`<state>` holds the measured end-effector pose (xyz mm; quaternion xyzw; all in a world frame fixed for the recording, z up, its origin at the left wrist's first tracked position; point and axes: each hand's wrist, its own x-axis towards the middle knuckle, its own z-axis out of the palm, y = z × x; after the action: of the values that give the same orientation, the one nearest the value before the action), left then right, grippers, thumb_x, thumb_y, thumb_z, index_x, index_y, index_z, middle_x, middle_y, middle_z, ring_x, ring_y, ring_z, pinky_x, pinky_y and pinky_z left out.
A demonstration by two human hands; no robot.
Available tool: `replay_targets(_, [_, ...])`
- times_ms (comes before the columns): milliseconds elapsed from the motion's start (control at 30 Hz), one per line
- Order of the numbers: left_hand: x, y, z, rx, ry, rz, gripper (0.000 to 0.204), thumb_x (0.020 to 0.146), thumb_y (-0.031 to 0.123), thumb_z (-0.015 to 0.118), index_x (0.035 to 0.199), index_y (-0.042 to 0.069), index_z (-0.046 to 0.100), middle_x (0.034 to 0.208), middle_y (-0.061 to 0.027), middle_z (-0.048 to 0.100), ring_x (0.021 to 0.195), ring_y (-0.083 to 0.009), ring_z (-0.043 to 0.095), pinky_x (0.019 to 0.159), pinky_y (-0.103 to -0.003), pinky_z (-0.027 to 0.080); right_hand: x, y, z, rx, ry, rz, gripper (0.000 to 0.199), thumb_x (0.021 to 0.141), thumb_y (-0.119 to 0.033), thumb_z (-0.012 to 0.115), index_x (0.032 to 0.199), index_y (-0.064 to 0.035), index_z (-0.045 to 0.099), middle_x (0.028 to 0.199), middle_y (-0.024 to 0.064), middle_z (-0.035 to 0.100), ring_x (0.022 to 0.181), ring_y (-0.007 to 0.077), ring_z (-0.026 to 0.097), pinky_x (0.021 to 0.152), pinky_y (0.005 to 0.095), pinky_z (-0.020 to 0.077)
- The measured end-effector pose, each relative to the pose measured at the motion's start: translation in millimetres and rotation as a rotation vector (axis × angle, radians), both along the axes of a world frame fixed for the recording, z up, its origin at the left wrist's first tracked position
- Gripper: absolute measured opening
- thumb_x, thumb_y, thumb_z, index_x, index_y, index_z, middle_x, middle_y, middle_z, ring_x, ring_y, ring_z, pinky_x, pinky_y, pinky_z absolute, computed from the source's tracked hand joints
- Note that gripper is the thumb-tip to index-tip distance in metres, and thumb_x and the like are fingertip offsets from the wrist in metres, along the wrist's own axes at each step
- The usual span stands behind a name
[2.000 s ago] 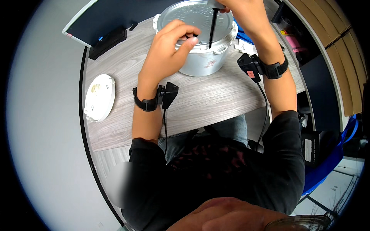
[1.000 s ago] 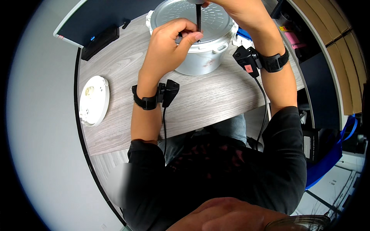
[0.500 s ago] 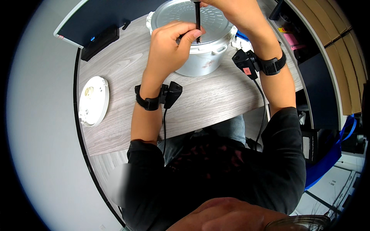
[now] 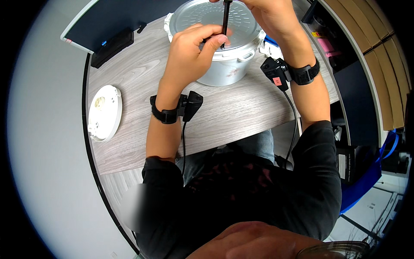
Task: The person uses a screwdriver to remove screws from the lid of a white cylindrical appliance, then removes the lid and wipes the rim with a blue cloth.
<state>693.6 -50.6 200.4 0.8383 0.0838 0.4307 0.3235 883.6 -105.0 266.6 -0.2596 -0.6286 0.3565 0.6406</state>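
Observation:
A silver pot-shaped appliance body (image 4: 224,71), like a rice cooker, stands on the table with a slotted round metal face (image 4: 194,15) on top and white side lugs. A screwdriver (image 4: 226,19) stands nearly upright at the near rim of that face, its black shaft leaning slightly. My left hand (image 4: 194,52) pinches the shaft low down, near the tip, between thumb and forefinger. Above it, my right hand (image 4: 271,13) is closed round the screwdriver's upper end, partly cut off by the frame's top edge. The exact spot under the tip is hidden by my left fingers.
A round white plastic cover (image 4: 105,114) lies at the table's left. Behind it are a dark panel (image 4: 108,26) and a black box (image 4: 113,48). Shelves with cardboard boxes (image 4: 379,82) stand at the right. Cables hang from black wrist devices (image 4: 192,106).
The screwdriver's upper end has shifted a little to the right, so it leans more. My right hand has turned and moved slightly right; my left hand stays nearly in place.

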Motion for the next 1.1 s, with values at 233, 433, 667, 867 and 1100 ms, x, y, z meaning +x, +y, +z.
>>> replay_targets(233, [5.7,3.1,-10.7,-0.010,-0.120,0.010,0.009,0.088,0.007,0.077,0.095,0.002,0.077,0.080,-0.0077,0.075,0.068,-0.0131,0.069,0.063,-0.024,0.052,-9.3,-5.2,2.8,-0.051,-0.220,-0.224,0.036,0.095,-0.014,0.075,0.126,0.0031,0.065,0.096,-0.0017,0.068,0.086,0.0050,0.061,0.077,0.0224,0.0509])
replay_targets(433, [2.9,-0.3,-5.8,0.028,-0.056,0.058,0.011,0.086,0.008,0.079,0.095,0.002,0.077,0.078,-0.0064,0.074,0.068,-0.0122,0.068,0.064,-0.024,0.053,-19.8,-14.1,13.2,-0.075,-0.150,-0.205,0.038,0.095,-0.011,0.075,0.127,0.0034,0.063,0.107,0.0022,0.069,0.095,0.0076,0.063,0.082,0.0245,0.0530])
replay_targets(667, [7.7,3.2,-9.0,0.002,-0.075,-0.004,0.012,0.089,0.012,0.077,0.095,0.002,0.077,0.078,-0.0078,0.074,0.069,-0.0146,0.069,0.065,-0.026,0.053,-3.4,-0.2,-0.7,0.012,0.040,0.067,0.036,0.095,-0.010,0.074,0.127,0.0021,0.063,0.110,0.0050,0.070,0.099,0.0096,0.065,0.085,0.0258,0.0542])
replay_targets(867, [8.8,2.6,-14.0,-0.004,-0.101,0.066,0.010,0.085,0.008,0.080,0.090,0.001,0.076,0.077,-0.0079,0.074,0.068,-0.0146,0.069,0.064,-0.026,0.053,-18.3,-11.4,12.9,-0.034,-0.289,-0.311,0.037,0.094,-0.009,0.074,0.128,0.0012,0.063,0.108,0.0042,0.070,0.094,0.0089,0.065,0.084,0.0248,0.0551])
replay_targets(1100, [8.7,3.6,-9.0,0.036,-0.095,0.038,0.008,0.085,0.007,0.079,0.091,0.001,0.077,0.078,-0.0072,0.074,0.067,-0.0129,0.068,0.063,-0.025,0.053,-4.3,-0.8,4.1,0.034,0.067,-0.027,0.037,0.092,-0.007,0.076,0.126,0.0014,0.063,0.107,0.0031,0.069,0.095,0.0085,0.065,0.086,0.0250,0.0557])
